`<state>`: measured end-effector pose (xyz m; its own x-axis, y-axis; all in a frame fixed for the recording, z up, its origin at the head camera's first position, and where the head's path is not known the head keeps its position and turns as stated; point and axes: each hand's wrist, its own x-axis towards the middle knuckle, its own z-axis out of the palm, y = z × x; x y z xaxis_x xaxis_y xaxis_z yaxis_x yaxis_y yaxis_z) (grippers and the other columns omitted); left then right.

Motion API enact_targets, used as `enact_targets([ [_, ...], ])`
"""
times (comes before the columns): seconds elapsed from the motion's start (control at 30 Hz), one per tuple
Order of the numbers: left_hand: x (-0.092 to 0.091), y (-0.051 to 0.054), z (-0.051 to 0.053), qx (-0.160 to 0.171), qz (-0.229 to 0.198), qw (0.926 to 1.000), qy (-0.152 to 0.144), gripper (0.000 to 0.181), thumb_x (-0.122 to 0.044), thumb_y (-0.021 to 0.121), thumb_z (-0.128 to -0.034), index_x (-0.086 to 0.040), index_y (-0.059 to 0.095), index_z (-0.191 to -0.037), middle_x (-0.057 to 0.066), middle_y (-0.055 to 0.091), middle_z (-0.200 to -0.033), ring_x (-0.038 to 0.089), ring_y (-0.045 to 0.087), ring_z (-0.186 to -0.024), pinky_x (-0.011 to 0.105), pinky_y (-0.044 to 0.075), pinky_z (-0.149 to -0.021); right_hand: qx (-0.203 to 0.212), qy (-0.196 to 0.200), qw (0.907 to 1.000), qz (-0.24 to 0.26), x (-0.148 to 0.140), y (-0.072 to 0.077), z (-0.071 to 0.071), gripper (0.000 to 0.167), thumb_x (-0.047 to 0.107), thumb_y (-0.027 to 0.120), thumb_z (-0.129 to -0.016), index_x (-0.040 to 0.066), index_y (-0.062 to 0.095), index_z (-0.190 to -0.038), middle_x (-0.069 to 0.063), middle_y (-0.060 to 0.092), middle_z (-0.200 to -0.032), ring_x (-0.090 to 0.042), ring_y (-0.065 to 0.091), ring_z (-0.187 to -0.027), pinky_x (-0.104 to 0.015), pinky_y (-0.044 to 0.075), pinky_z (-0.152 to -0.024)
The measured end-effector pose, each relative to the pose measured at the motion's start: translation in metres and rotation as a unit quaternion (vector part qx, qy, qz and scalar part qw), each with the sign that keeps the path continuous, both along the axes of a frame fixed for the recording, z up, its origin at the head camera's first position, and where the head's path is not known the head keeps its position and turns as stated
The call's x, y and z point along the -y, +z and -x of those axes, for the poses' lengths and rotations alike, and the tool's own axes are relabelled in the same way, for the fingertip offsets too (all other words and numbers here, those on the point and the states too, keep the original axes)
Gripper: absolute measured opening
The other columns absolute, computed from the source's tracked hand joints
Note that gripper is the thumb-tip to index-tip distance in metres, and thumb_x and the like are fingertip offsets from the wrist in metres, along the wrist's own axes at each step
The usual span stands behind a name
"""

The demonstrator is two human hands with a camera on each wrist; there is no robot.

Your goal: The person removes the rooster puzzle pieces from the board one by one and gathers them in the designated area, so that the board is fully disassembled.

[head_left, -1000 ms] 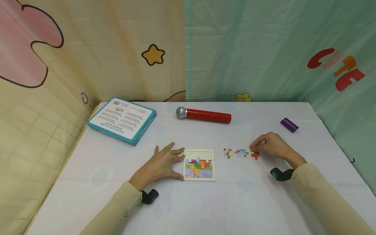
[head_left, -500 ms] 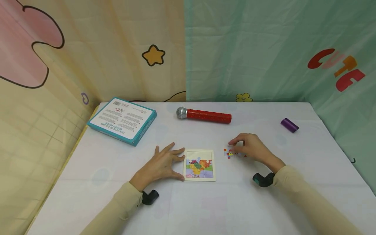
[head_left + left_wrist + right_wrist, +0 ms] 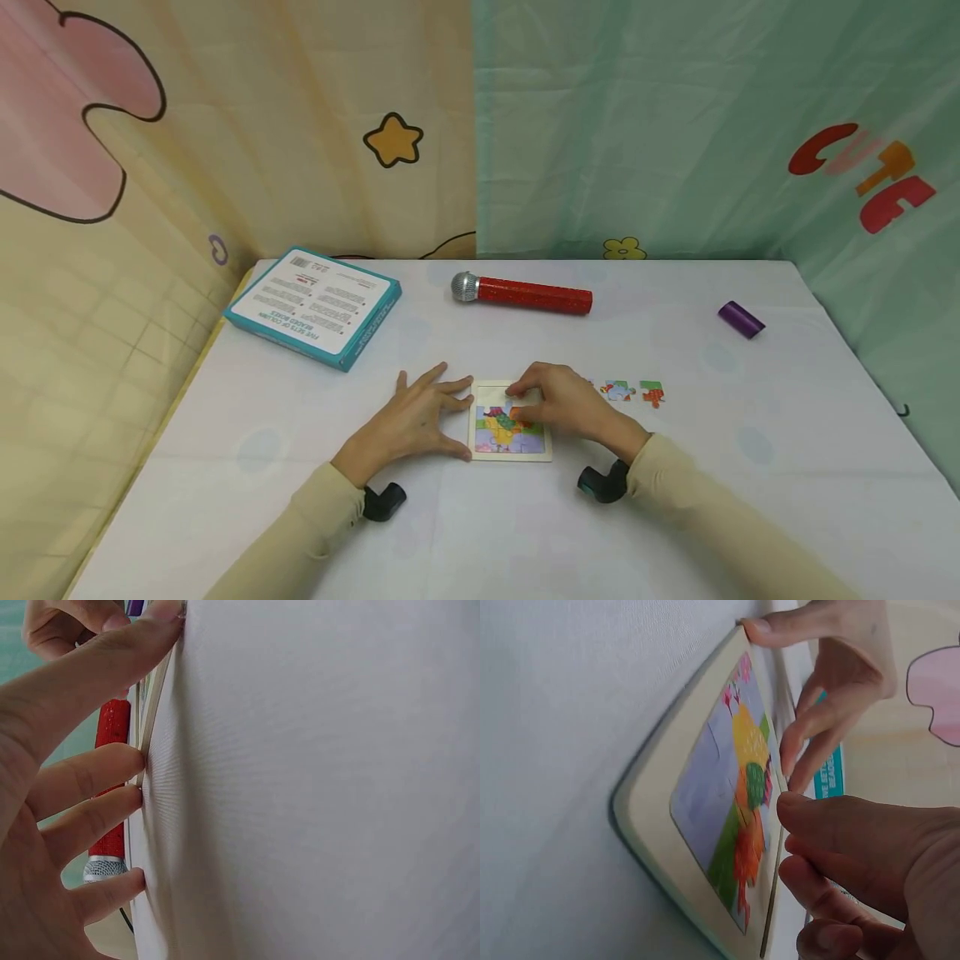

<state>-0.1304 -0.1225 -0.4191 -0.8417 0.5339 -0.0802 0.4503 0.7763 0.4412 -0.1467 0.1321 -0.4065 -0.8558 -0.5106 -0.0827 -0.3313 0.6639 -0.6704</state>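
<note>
A small square puzzle board (image 3: 510, 457) with a cream frame and a colourful picture lies on the table. Its upper strip is bare, while the lower part holds puzzle pieces. My left hand (image 3: 416, 421) is spread at the board's left side, thumb and fingertips touching the edge. Over the board hovers my right hand (image 3: 573, 404), thumb and forefinger apart near the orange part of the picture. No piece shows between those fingers in the right wrist view. Two loose puzzle pieces, a bluish one (image 3: 617, 390) and a red-green one (image 3: 652, 392), lie to the right; another is mostly hidden by my right hand.
A red microphone (image 3: 534, 295) with a silver head lies behind the board. The teal-edged box (image 3: 315, 307) is at the back left, and a short purple tube (image 3: 742, 319) at the right. Curtains (image 3: 615, 125) hang behind the table.
My right hand has moved left from the loose pieces to above the puzzle board, leaving the red-green piece on the table. My left hand has stayed at the board's edge.
</note>
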Motion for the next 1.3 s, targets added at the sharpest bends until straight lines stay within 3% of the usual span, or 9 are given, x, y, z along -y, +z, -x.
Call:
enact_targets([
  [0.4, 0.001, 0.0, 0.0, 0.002, 0.0, 1.0, -0.001, 0.077, -0.052, 0.09, -0.0597, -0.014, 0.07, -0.123, -0.002, 0.049, -0.147, 0.037, 0.022, -0.147, 0.081, 0.01, -0.101, -0.04, 0.035, 0.9976, -0.044, 0.021, -0.003, -0.007, 0.024, 0.018, 0.078, -0.084, 0.012, 0.077, -0.107, 0.006, 0.066, -0.099, -0.009, 0.058, -0.087, -0.029, 0.049, -0.076],
  [0.87, 0.001, 0.0, 0.001, -0.007, 0.006, 0.9999, -0.005, 0.078, -0.053, 0.089, -0.0587, -0.013, 0.07, -0.122, -0.002, 0.05, -0.146, 0.038, 0.024, -0.145, 0.081, 0.012, -0.1, -0.023, -0.03, 0.9985, -0.04, 0.03, -0.005, -0.011, 0.017, 0.014, 0.081, -0.081, 0.013, 0.079, -0.098, 0.006, 0.07, -0.093, -0.009, 0.053, -0.073, -0.024, 0.046, -0.06],
  [1.3, 0.0, -0.001, 0.001, -0.003, 0.004, 1.0, 0.001, 0.078, -0.053, 0.09, -0.0585, -0.014, 0.07, -0.123, -0.003, 0.051, -0.146, 0.037, 0.024, -0.146, 0.081, 0.011, -0.101, -0.029, -0.062, 0.9959, -0.059, 0.038, -0.005, -0.014, 0.01, 0.017, 0.079, -0.082, 0.015, 0.077, -0.091, 0.01, 0.064, -0.076, -0.007, 0.053, -0.067, -0.025, 0.047, -0.058],
])
